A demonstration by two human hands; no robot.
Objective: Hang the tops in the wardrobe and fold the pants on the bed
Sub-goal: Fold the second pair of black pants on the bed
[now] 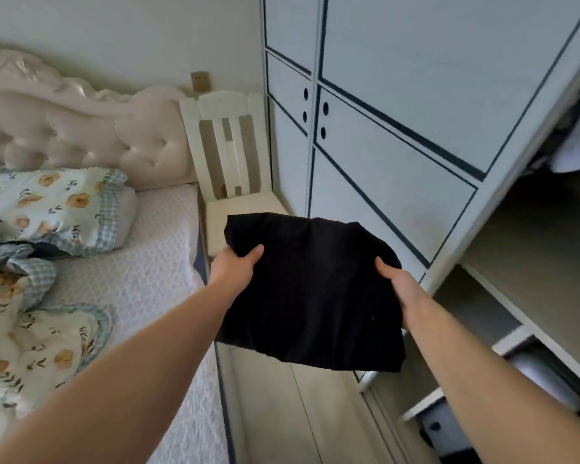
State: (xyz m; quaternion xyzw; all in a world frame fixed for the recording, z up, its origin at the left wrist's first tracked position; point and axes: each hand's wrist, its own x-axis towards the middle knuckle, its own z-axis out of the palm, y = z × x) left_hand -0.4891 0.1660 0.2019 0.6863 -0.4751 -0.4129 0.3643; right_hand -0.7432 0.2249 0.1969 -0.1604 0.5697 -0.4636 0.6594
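Overhead-wise, the pale, flat-panelled wardrobe (399, 145) with dark-lined doors faces the bed (154, 262) and its nubbly white mattress cover. Held in the air between them is a soft, folded black garment (312, 289). The left hand (233, 267) and right hand (400, 286) grip its side edges, thumbs on top.

Arms outstretched, left hand (236, 266) and right hand (399, 287) grip a black garment (312, 289).
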